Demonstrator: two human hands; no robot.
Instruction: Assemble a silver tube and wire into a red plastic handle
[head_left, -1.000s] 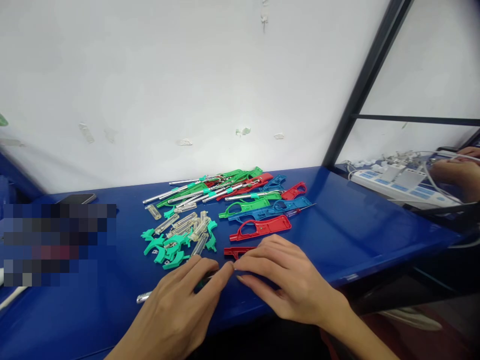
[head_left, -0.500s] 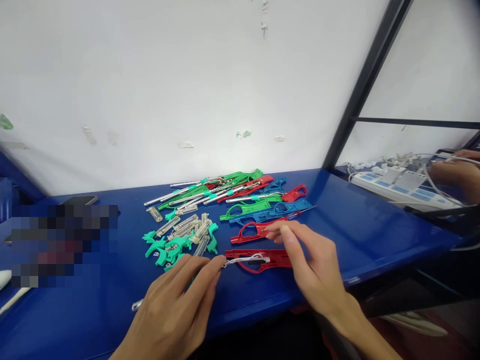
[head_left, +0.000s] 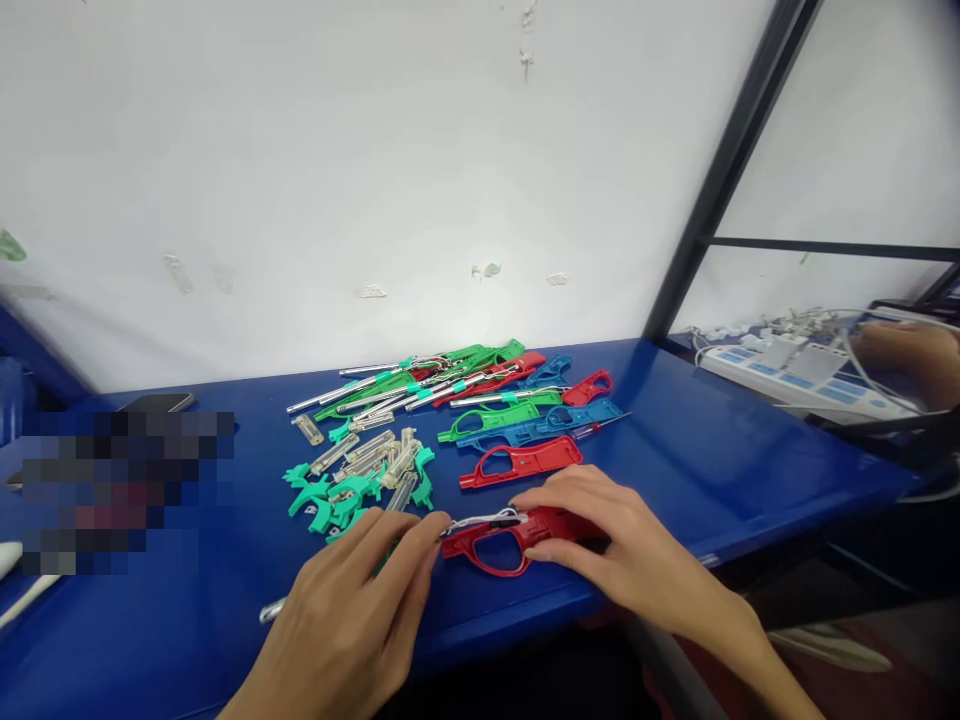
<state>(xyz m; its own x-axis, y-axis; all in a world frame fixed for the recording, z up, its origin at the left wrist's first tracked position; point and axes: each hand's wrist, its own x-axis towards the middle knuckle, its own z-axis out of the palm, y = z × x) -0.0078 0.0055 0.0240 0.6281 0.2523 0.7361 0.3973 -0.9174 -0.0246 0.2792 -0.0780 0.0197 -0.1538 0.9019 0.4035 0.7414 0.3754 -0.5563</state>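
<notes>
My right hand (head_left: 611, 535) grips a red lighter casing half (head_left: 499, 560) by its wide end, thumb at the finger loop and fingers over the top. My left hand (head_left: 352, 600) is closed on a metal lighter tube (head_left: 271, 609), whose tip sticks out at the left. White wires (head_left: 480, 519) with a small black piece run from its fingertips and lie along the red casing half. A second red casing half (head_left: 525, 460) lies just behind. Most of the tube is hidden under my left hand.
Behind lie green casing halves (head_left: 491, 418), blue ones (head_left: 551, 424), a screwdriver (head_left: 596, 428) and metal tubes (head_left: 375, 390). Clear parts (head_left: 367, 455) and teal clips (head_left: 322, 510) are piled at mid-left. A power strip (head_left: 810, 375) sits at right, near another person's hand (head_left: 907, 350).
My right hand has come down from beside the rear red casing half and taken hold of the front one, which is now nearer the table edge. My left hand has barely moved.
</notes>
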